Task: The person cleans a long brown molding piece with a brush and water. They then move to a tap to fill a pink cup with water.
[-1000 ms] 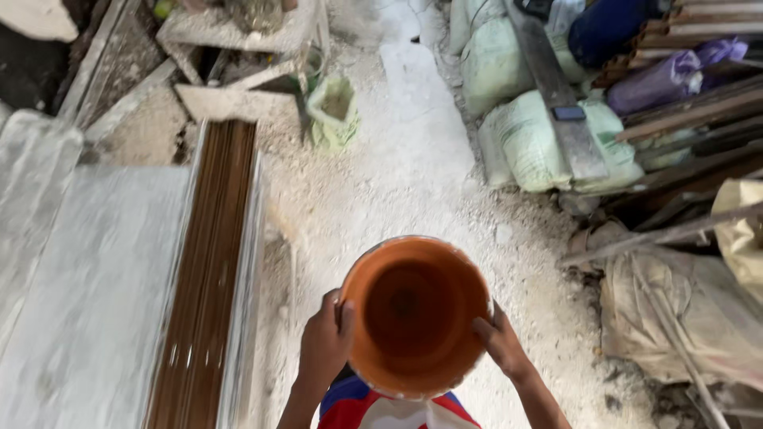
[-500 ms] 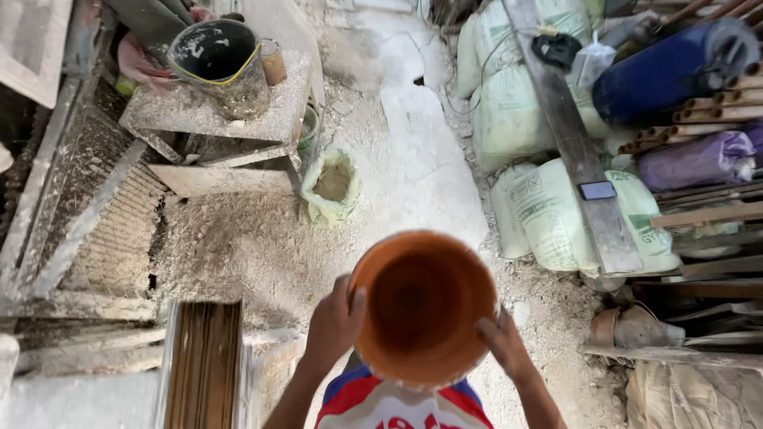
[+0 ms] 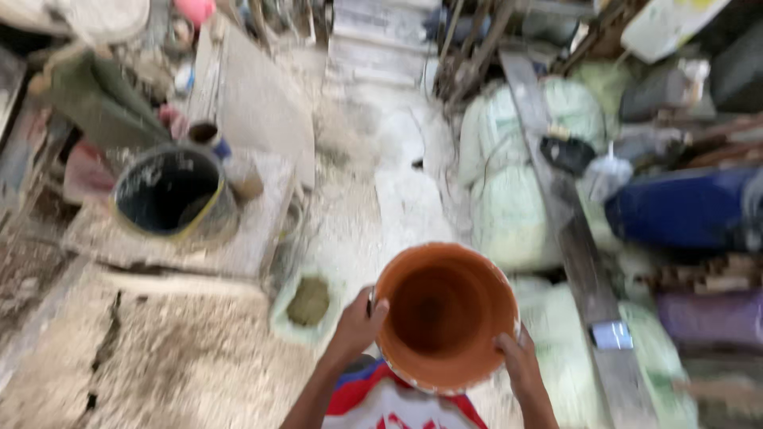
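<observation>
I hold an orange plastic bucket [image 3: 445, 318] in front of my chest, its mouth facing up at me and its inside bare. My left hand [image 3: 356, 326] grips the rim on the left side, thumb over the edge. My right hand [image 3: 518, 364] grips the rim on the lower right. Below the bucket shows my red, white and blue shirt [image 3: 381, 401]. The ground under me is dusty white and grey.
A dark bucket with a yellow rim [image 3: 171, 195] stands on a concrete slab [image 3: 246, 238] at left. A small open sack of grey powder [image 3: 306, 302] sits beside my left hand. Pale green sacks [image 3: 509, 199], a long plank [image 3: 556, 214] and a blue drum [image 3: 683, 206] crowd the right.
The view has swung forward and up: the dark bucket and slab moved down into view at left, the brown rods dropped out of sight. Both hands keep the same grip on the orange bucket.
</observation>
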